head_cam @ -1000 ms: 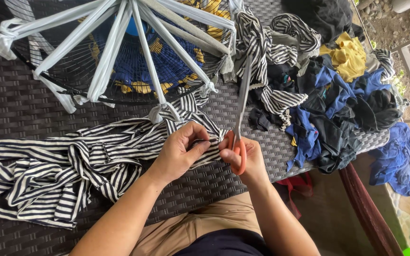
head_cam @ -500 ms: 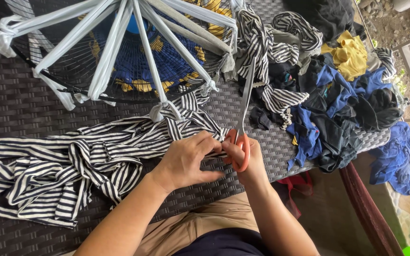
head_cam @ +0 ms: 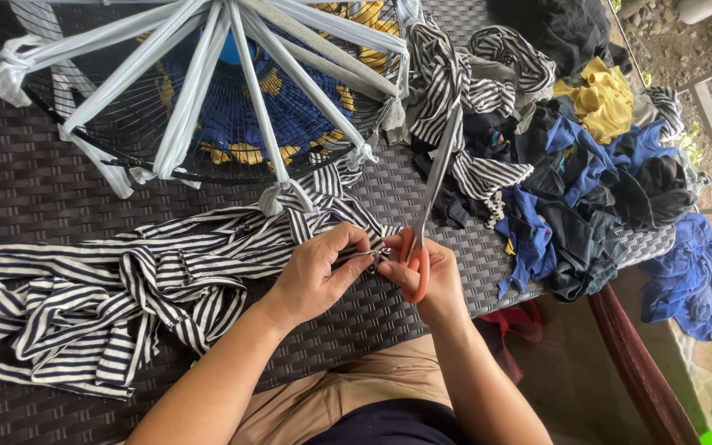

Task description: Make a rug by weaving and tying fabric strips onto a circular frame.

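Two hands work close: our left hand (head_cam: 315, 276) pinches the striped cloth (head_cam: 125, 288) tight, our right hand (head_cam: 426, 276) grips the orange scissors (head_cam: 415, 262); we should snip slowly.

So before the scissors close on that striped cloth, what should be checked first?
1. Right hand grips the scissors: ok.
2. Left hand holds the striped cloth by the blades: ok.
3. Left fingers out of the blades' way: cannot tell, they sit very close.
4. Cloth lying between the blades: cannot tell.
5. Wire frame away from the cut: ok.
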